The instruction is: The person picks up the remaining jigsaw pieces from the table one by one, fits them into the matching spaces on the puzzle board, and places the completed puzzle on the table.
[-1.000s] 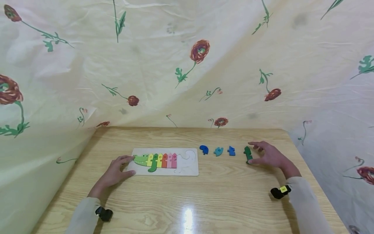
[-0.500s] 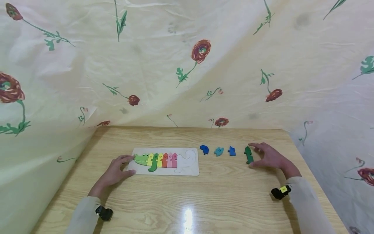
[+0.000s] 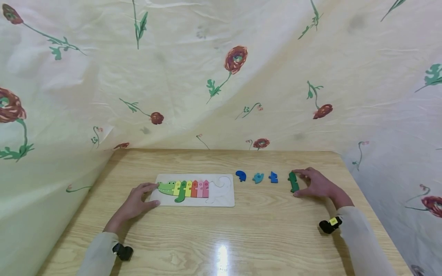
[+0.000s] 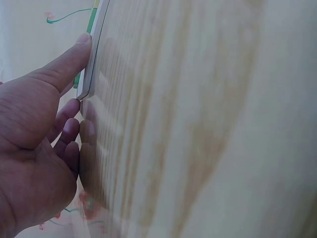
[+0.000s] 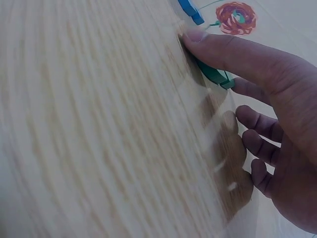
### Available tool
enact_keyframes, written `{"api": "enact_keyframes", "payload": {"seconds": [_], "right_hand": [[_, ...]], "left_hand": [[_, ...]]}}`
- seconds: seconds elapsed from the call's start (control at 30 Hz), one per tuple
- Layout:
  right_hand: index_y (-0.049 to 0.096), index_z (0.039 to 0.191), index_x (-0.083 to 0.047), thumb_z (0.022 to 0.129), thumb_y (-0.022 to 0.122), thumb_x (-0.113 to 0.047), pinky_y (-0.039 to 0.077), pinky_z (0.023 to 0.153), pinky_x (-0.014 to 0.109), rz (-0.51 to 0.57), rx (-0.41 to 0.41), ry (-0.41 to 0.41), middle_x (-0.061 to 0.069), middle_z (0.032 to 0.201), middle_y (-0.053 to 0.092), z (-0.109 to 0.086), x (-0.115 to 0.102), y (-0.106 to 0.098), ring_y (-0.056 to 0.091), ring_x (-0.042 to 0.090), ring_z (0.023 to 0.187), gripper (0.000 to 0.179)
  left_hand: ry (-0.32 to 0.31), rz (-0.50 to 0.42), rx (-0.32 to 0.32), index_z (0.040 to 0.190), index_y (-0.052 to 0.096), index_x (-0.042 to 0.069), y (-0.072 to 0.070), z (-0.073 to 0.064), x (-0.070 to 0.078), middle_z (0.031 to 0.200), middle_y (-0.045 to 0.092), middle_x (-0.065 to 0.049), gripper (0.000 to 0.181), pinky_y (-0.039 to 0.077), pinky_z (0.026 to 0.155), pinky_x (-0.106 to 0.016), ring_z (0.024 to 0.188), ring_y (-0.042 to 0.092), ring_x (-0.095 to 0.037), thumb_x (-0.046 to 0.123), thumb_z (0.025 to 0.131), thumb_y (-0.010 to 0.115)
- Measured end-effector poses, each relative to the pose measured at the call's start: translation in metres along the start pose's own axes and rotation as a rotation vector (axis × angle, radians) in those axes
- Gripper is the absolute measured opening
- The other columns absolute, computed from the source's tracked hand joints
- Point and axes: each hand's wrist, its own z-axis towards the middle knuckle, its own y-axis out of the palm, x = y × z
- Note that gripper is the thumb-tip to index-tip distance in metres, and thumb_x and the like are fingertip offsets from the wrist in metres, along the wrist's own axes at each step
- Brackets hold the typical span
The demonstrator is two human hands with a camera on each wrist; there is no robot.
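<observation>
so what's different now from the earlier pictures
The right hand's thumb has slid from across the green piece to its near end, and the index finger has come in to the far end, so the hand now appears to pinch it lengthwise. The green piece hasn't visibly moved. The left hand on the puzzle board and the three blue pieces stayed put.

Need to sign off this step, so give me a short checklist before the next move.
1. Board flat on the table: ok.
2. Left hand touching the board: ok.
3. Right hand at the green piece: ok, finger and thumb at opposite ends.
4. Green piece firmly gripped: cannot tell.
5. Three blue pieces apart from one another: ok.
6. Board fully filled: not ok, right end unfilled.
</observation>
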Motion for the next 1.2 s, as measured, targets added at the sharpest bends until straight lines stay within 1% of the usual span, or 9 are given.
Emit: {"api": "enact_keyframes", "payload": {"seconds": [0.23, 0.43, 0.57, 0.63, 0.77, 0.87, 1.07, 1.2], "right_hand": [[0.049, 0.15, -0.006, 0.079, 0.087, -0.047, 0.045, 0.093, 0.059, -0.004, -0.003, -0.005, 0.022, 0.121, 0.055, 0.0, -0.002, -0.0006, 0.054, 0.037, 0.111, 0.09], [0.046, 0.152, -0.006, 0.078, 0.089, -0.045, 0.045, 0.094, 0.062, 0.01, -0.037, -0.007, 0.023, 0.123, 0.054, 0.0012, -0.0069, -0.0028, 0.053, 0.039, 0.113, 0.094], [0.048, 0.151, -0.007, 0.077, 0.088, -0.046, 0.046, 0.094, 0.06, -0.007, -0.048, -0.01, 0.021, 0.123, 0.054, 0.0021, -0.0066, -0.0037, 0.053, 0.037, 0.113, 0.093], [0.049, 0.15, -0.007, 0.077, 0.088, -0.047, 0.046, 0.094, 0.059, -0.013, -0.041, -0.003, 0.02, 0.123, 0.055, 0.0023, -0.0049, -0.0029, 0.054, 0.037, 0.113, 0.092], [0.05, 0.149, -0.005, 0.077, 0.088, -0.048, 0.045, 0.097, 0.062, -0.009, -0.021, 0.002, 0.023, 0.125, 0.055, 0.0018, -0.0021, -0.0006, 0.054, 0.041, 0.116, 0.092], [0.049, 0.148, -0.002, 0.077, 0.088, -0.049, 0.044, 0.096, 0.062, -0.007, -0.004, 0.005, 0.025, 0.126, 0.055, 0.0002, -0.0015, 0.0003, 0.054, 0.042, 0.116, 0.093], [0.05, 0.144, 0.003, 0.076, 0.088, -0.05, 0.045, 0.095, 0.058, -0.025, 0.038, 0.016, 0.023, 0.125, 0.058, -0.0039, -0.0047, -0.0001, 0.055, 0.039, 0.113, 0.095], [0.05, 0.144, 0.003, 0.076, 0.089, -0.05, 0.046, 0.092, 0.055, -0.034, 0.053, 0.017, 0.021, 0.123, 0.059, -0.0062, -0.0087, -0.0016, 0.055, 0.037, 0.111, 0.095]], "left_hand": [[0.003, -0.003, 0.003, 0.152, 0.049, 0.009, -0.0006, 0.0003, 0.0014, 0.155, 0.038, -0.024, 0.071, 0.029, 0.11, -0.072, 0.138, 0.03, -0.047, 0.033, 0.091, 0.079], [-0.014, -0.006, -0.001, 0.152, 0.049, 0.009, 0.0001, 0.001, 0.0013, 0.156, 0.037, -0.025, 0.073, 0.029, 0.11, -0.072, 0.138, 0.03, -0.048, 0.032, 0.09, 0.079], [-0.014, -0.011, 0.0, 0.152, 0.048, 0.01, 0.0002, 0.0006, -0.0001, 0.156, 0.037, -0.025, 0.074, 0.028, 0.11, -0.072, 0.139, 0.03, -0.048, 0.033, 0.09, 0.08], [-0.01, -0.016, 0.002, 0.152, 0.048, 0.01, 0.0004, 0.0005, -0.0004, 0.156, 0.037, -0.024, 0.074, 0.028, 0.11, -0.073, 0.138, 0.03, -0.048, 0.034, 0.09, 0.08], [-0.013, -0.022, 0.001, 0.152, 0.048, 0.01, 0.0004, 0.0001, -0.0007, 0.157, 0.037, -0.023, 0.074, 0.028, 0.11, -0.072, 0.139, 0.029, -0.047, 0.032, 0.09, 0.08], [-0.017, -0.017, 0.0, 0.153, 0.048, 0.01, 0.0005, 0.0001, -0.0002, 0.157, 0.037, -0.023, 0.073, 0.028, 0.111, -0.072, 0.139, 0.028, -0.047, 0.032, 0.09, 0.079], [-0.009, -0.016, 0.002, 0.152, 0.049, 0.01, -0.0002, -0.0005, 0.0019, 0.156, 0.037, -0.024, 0.072, 0.028, 0.11, -0.073, 0.139, 0.029, -0.047, 0.033, 0.09, 0.079], [-0.002, -0.028, 0.001, 0.152, 0.049, 0.009, -0.0008, -0.0016, 0.0024, 0.156, 0.038, -0.024, 0.072, 0.028, 0.11, -0.073, 0.138, 0.029, -0.047, 0.033, 0.091, 0.079]]}}
